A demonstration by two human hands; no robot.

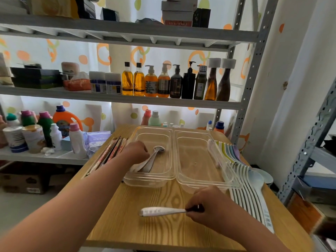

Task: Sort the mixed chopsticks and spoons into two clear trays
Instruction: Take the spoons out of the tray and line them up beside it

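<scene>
A shelf [118,99] with lots of bottles [163,82] stands behind the wooden table [145,226].

At the left edge of the table lies a bunch of chopsticks [107,153], all side by side. Just beside them is the left tray [151,180], a clear one. The left hand [136,151] reaches into this tray. Its fingers are curled down around the handles of two shiny metal spoons [154,157]. The spoons lie in the tray with their round ends pointing away from the person.

The right tray [201,180] is touching the left one. It is clear too.

In front of the trays, a white wrapped spoon [160,211] lies flat on the table. The right hand [209,204] pinches one end of it between thumb and fingers.

Along the right edge of the table, just beside the right tray, is a long row of spoons [245,179]. The far ones are in soft colours, and the near ones are white.
</scene>
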